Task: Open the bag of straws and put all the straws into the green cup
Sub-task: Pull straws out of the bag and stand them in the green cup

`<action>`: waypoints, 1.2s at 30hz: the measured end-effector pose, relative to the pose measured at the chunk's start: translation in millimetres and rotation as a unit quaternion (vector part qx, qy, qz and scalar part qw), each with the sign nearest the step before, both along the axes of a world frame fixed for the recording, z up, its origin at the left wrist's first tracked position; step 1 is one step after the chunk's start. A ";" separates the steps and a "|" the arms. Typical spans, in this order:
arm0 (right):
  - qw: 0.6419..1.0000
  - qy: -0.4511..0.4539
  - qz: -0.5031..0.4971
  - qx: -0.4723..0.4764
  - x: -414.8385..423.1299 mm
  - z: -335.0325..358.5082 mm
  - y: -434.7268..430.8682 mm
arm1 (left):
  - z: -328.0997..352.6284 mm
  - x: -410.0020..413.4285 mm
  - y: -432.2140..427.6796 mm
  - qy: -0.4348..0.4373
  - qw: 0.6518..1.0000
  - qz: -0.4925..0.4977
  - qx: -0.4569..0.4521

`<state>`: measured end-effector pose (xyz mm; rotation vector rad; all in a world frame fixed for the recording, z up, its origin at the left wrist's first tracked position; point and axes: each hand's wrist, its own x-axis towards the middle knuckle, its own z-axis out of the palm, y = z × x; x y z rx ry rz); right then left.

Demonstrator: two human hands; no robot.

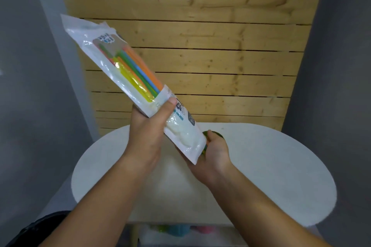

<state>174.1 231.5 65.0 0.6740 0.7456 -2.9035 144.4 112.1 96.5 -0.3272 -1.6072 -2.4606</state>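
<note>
If pulled open carelessly while tilted like this, could burst the bag of straws (112, 62) and scatter the straws (138, 72) across the worktop (281, 166) or over its edge; slick plastic film, likely to slip or tear unevenly. Looks sealed at both ends, so nothing yet in the green cup (215, 134). Could also knock that cup over: sits almost hidden behind the bag's low end and the right hand (214, 154), near the middle of the worktop, toward its far edge. Right grip: curled, on the cup, on the bag's lower corner or on both; cannot tell. Held by the left hand (148, 126), grip clamped round the bag just below the clear window, thumb across the front. Leaves most of the bag above that grip, slanting up toward the far left, well off the worktop; only the short white end reaching down past it to the right hand.
</note>
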 end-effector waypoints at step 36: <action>0.834 0.100 0.043 0.541 -9.6 8.4 52.6 | -48.4 -7.6 -36.9 -0.226 0.937 -0.021 0.266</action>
